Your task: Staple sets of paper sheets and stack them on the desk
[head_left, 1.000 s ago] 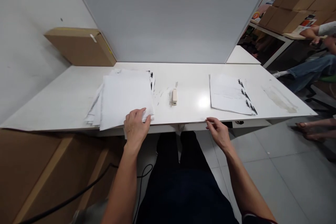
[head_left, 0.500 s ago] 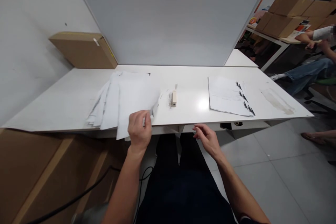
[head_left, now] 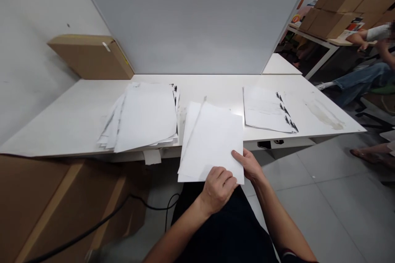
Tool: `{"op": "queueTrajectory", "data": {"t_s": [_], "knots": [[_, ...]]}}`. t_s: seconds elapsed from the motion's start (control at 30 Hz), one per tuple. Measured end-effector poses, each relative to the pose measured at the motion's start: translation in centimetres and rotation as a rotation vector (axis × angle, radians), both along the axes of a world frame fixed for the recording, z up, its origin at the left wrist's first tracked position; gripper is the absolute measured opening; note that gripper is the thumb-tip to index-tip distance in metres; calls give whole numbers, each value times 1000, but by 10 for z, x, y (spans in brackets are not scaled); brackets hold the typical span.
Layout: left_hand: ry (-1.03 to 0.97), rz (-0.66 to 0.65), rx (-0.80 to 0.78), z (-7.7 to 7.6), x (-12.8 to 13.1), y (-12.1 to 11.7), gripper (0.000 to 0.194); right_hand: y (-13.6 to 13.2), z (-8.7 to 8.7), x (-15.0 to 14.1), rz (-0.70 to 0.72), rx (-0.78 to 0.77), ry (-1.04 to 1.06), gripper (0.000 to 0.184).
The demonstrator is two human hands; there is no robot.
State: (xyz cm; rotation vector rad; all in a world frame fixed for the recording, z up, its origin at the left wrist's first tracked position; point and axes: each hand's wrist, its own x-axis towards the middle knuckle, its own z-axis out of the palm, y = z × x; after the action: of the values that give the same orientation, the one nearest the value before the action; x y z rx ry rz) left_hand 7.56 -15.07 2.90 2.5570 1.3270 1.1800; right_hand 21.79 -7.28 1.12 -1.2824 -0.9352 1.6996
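Several white sheets of paper [head_left: 212, 139] hang over the desk's front edge, slightly fanned at their left side. My left hand [head_left: 219, 187] is closed on their near edge, close to the bottom right corner. At their right edge my right hand [head_left: 249, 164] pinches them, thumb on top and fingers underneath. To the left lies a loose, uneven paper stack [head_left: 146, 117] with dark marks at its right edge. On the right rests a neater paper pile [head_left: 265, 109] with black marks along its side. The small beige stapler seen earlier is hidden behind the held sheets.
The white desk [head_left: 70, 119] backs onto a grey-white panel [head_left: 197, 20]. A flat cardboard box [head_left: 92, 57] leans at the back left. Large cardboard [head_left: 61, 205] and a black cable [head_left: 108, 222] lie below. Another person [head_left: 367, 74] sits at the far right near stacked boxes [head_left: 336, 12].
My left hand has carried several sheets from the left stack rightward to the desk's front middle. My right hand has closed on their right edge. The sheets now cover the stapler.
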Motion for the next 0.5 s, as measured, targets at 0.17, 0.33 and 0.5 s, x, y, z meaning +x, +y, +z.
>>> {"op": "queueTrajectory", "data": {"t_s": [0.17, 0.33, 0.5], "knots": [[-217, 105, -35, -3, -18, -1, 3, -4, -10, 27, -12, -15, -30, 38], [-435, 701, -366, -23, -69, 7, 20, -9, -15, 49, 1, -33, -48, 36], [-738, 510, -919, -47, -87, 23, 43, -15, -28, 59, 33, -25, -97, 38]]}}
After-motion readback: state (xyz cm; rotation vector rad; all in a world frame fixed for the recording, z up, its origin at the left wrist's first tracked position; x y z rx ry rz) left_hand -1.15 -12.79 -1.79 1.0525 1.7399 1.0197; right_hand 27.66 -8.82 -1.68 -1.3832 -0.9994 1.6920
